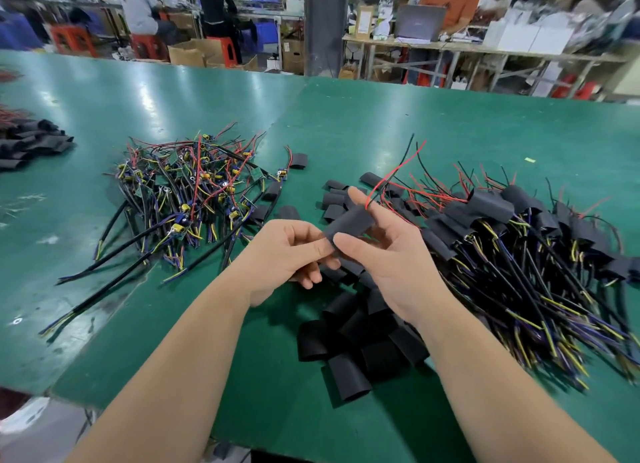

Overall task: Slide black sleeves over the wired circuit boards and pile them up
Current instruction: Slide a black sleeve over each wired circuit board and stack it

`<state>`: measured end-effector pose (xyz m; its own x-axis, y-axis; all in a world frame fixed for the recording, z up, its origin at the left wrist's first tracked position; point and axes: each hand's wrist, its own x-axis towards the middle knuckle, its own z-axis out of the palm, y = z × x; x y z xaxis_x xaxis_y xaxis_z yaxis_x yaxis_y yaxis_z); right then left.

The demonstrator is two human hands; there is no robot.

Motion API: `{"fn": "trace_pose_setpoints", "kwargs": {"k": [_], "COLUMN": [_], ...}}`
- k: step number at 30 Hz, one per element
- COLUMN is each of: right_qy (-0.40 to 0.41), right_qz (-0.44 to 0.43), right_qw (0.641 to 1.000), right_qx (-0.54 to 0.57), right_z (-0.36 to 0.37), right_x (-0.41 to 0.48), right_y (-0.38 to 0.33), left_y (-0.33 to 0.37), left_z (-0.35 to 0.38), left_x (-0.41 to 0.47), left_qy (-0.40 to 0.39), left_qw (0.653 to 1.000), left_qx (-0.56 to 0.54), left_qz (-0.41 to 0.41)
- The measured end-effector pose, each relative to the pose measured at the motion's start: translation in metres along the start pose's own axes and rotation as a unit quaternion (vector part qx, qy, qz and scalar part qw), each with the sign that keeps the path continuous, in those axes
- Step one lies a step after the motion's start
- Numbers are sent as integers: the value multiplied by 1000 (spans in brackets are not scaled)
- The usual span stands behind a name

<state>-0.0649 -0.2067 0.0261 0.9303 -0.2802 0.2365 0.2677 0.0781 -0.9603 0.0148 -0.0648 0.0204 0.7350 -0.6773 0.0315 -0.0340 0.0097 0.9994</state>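
Both hands meet above the green table, holding one black sleeve (351, 223) with a wired board inside; its red and black wires (398, 166) stick out of the far end. My right hand (384, 251) pinches the sleeve between thumb and fingers. My left hand (289, 251) grips the sleeve's near end, fingers curled. A tangle of bare wired circuit boards (194, 192) lies to the left. Loose empty sleeves (356, 341) lie under my hands. The pile of sleeved boards (519, 244) spreads out on the right.
More black sleeves (27, 140) lie at the table's far left edge. A few stray sleeves (337, 194) sit beyond my hands. Past the green table (346, 116) people sit at benches with boxes, red stools and a laptop.
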Motion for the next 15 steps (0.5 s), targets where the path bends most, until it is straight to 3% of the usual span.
{"fn": "trace_pose_setpoints", "kwargs": {"k": [4, 8, 10, 12, 14, 15], "right_qy": [122, 236, 257, 274, 307, 329], "right_qz": [31, -18, -60, -95, -128, -145], "right_qw": [976, 930, 927, 934, 943, 927], "right_qx": [176, 280, 268, 207, 23, -106], "right_z": [1, -28, -40, -51, -63, -71], "right_x": [7, 15, 18, 22, 24, 25], "right_y": [-16, -45, -59, -68, -72, -71], "left_y": [8, 5, -1, -11, -17, -20], "left_z": [-5, -14, -19, -28, -33, -35], "left_x": [-3, 4, 10, 13, 12, 12], "left_qy": [11, 147, 272, 369, 390, 392], "left_qw": [992, 979, 962, 901, 825, 799], "left_qx": [-124, -142, -25, 225, 408, 456], "left_qz": [-7, 19, 20, 27, 29, 12]}}
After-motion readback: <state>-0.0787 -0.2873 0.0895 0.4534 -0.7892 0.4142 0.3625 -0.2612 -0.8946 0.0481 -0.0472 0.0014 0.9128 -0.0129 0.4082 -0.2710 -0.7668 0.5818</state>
